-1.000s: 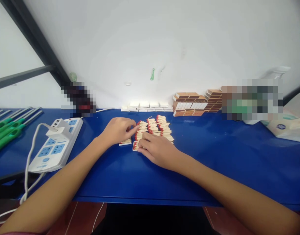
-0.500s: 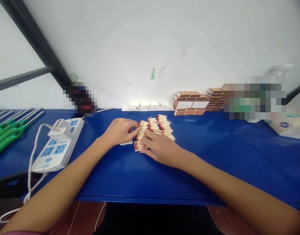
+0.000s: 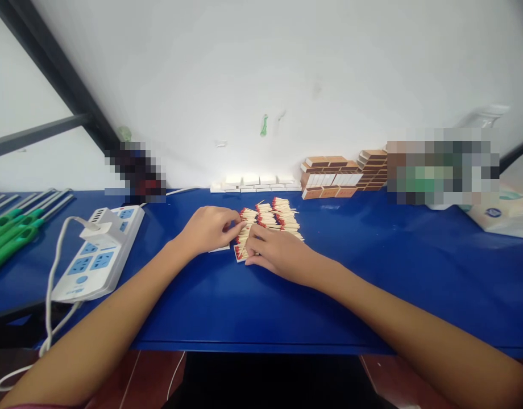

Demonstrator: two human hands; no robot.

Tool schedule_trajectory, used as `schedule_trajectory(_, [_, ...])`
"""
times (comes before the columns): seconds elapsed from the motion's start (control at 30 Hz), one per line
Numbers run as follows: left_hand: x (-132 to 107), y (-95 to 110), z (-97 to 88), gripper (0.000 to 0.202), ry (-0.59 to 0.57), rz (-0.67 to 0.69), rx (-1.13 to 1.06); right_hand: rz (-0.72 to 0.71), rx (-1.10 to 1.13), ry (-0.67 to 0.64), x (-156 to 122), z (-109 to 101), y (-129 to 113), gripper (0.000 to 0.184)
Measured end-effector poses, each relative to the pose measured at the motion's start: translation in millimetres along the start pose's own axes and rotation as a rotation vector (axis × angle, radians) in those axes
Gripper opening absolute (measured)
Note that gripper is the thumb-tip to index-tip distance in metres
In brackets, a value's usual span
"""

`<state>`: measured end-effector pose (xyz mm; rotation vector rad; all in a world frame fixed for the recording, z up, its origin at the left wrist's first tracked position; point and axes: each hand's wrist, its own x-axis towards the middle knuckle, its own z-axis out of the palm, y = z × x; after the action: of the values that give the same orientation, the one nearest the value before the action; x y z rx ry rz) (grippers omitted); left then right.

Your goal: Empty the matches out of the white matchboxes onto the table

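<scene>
Red-tipped wooden matches (image 3: pixel 266 219) lie in several rows on the blue table. My left hand (image 3: pixel 211 228) is at the left side of these rows, thumb and index finger pinched together by the match heads. Whatever is between those fingertips is too small to make out. Over the front of the pile, my right hand (image 3: pixel 276 253) is closed with bent fingers, and what it grips is hidden. A small matchbox tray (image 3: pixel 239 254) holding matches shows just left of its fingertips. Partly covered by my left hand is another white tray edge (image 3: pixel 221 248).
White matchbox trays (image 3: pixel 257 182) are stacked along the wall, beside stacked brown matchboxes (image 3: pixel 332 179). At left are a power strip (image 3: pixel 99 255) with a cable and green-handled tools (image 3: pixel 14 236). A tissue pack (image 3: pixel 506 216) stands at right.
The whole view has shifted slightly. Both hands stay almost in the same place over the matches, with only a slight movement of the right fingers.
</scene>
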<state>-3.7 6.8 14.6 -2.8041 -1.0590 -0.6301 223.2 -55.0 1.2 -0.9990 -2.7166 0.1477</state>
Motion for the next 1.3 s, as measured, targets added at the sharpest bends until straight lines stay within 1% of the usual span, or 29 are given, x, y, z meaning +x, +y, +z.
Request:
schedule_trajectory(0.1, [0,0,1.4,0.029,0.007,0.005,0.015,0.000,0.056,-0.008,-1,-4,0,0.018])
schedule_trajectory(0.2, [0,3,1.0,0.028,0.042,0.010,0.017,0.001,0.129,-0.011,-2,-9,-1,0.015])
schedule_trajectory(0.33, [1,6,-2.1,0.022,0.078,0.001,-0.049,0.069,0.190,-0.001,-2,-13,-1,0.012])
schedule_trajectory(0.47, [0,7,-1.4,0.021,0.066,-0.002,-0.099,0.137,0.267,-0.014,-2,-14,1,0.015])
schedule_trajectory(0.6, [1,8,-1.6,0.018,0.038,-0.013,-0.130,0.165,0.362,-0.034,-2,-14,3,0.016])
schedule_trajectory(0.7, [2,10,-12.7,0.018,-0.040,-0.045,-0.202,0.181,0.382,-0.037,-2,-15,3,0.015])
schedule_trajectory(0.77, [2,10,-24.2,0.017,-0.148,-0.103,-0.311,0.188,0.394,-0.032,-2,-14,4,0.015])
schedule_trajectory(0.83, [0,9,-34.8,0.013,-0.286,-0.159,-0.440,0.191,0.408,-0.020,-1,-13,5,0.015])
schedule_trajectory(0.9, [-2,6,-41.4,0.010,-0.400,-0.189,-0.519,0.192,0.418,-0.004,0,-12,6,0.014])
schedule_trajectory(0.93, [-3,5,-42.8,0.012,-0.436,-0.197,-0.541,0.191,0.423,0.006,0,-11,8,0.013])
schedule_trajectory(1.07, [-5,4,-40.4,0.029,-0.480,-0.220,-0.572,0.199,0.431,0.046,2,-5,11,0.011])
schedule_trajectory(1.2, [-5,5,-35.4,0.029,-0.470,-0.234,-0.539,0.205,0.415,0.082,4,0,13,0.008])
schedule_trajectory(1.3, [-4,4,-34.1,0.029,-0.456,-0.236,-0.539,0.203,0.430,0.116,6,3,15,0.010])
